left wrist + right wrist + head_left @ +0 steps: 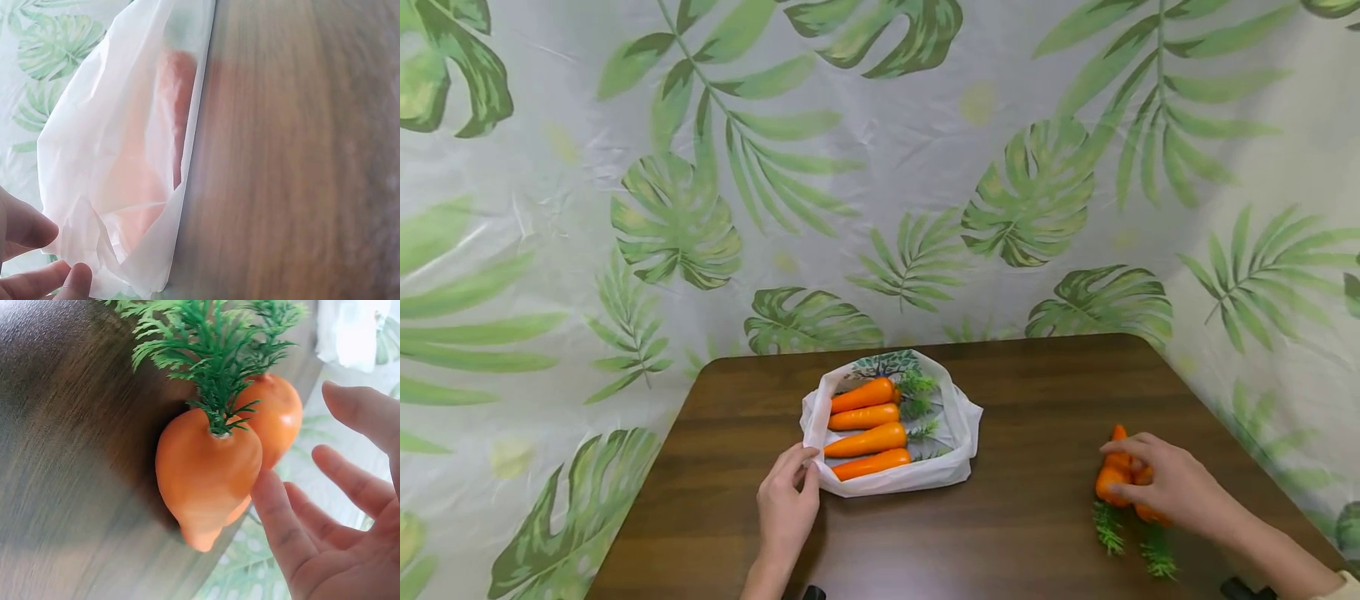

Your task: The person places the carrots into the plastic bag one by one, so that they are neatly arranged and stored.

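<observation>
In the head view a white plastic bag [898, 483] lies with its mouth open on the table, several orange toy carrots [865, 440] side by side inside. My left hand [787, 500] is at the bag's left rim; in the left wrist view its thumb and fingertips stand apart at a crumpled corner of the bag [106, 125]. At the right, my right hand [1172, 483] reaches over loose carrots [1108, 483] with green leafy tops. Up close, a fingertip meets the side of the front carrot [206, 469], beside another carrot [278, 419]; the other fingers are spread.
The dark wooden table [1000, 533] runs back to a leaf-patterned curtain [910, 167]. A tree print [887, 364] shows on the bag's far side. Black bands [1247, 589] are at the wrists.
</observation>
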